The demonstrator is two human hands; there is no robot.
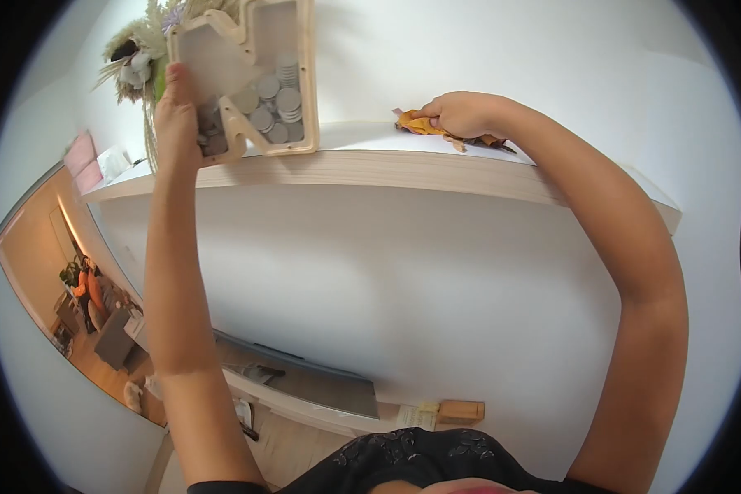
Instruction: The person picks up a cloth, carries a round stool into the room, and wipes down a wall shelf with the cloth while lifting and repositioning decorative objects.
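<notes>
My left hand (178,123) is closed on the left side of an N-shaped coin bank (259,78) with a pale wooden frame and a see-through front. Silver coins (277,111) lie in its lower part. The bank is upright at the left part of the white shelf (370,168); I cannot tell whether its base touches the shelf. Toward the shelf's right part, my right hand (469,114) presses a crumpled orange-yellow cloth (421,123) onto the top surface, its fingers bent over it. Part of the cloth is hidden under the hand.
Dried flowers (136,70) stand behind the bank. A pink item (82,165) and a white box (114,162) sit at the shelf's left end. Below are a dark television (305,383) and a brown box (461,412). A mirror (74,305) hangs at left.
</notes>
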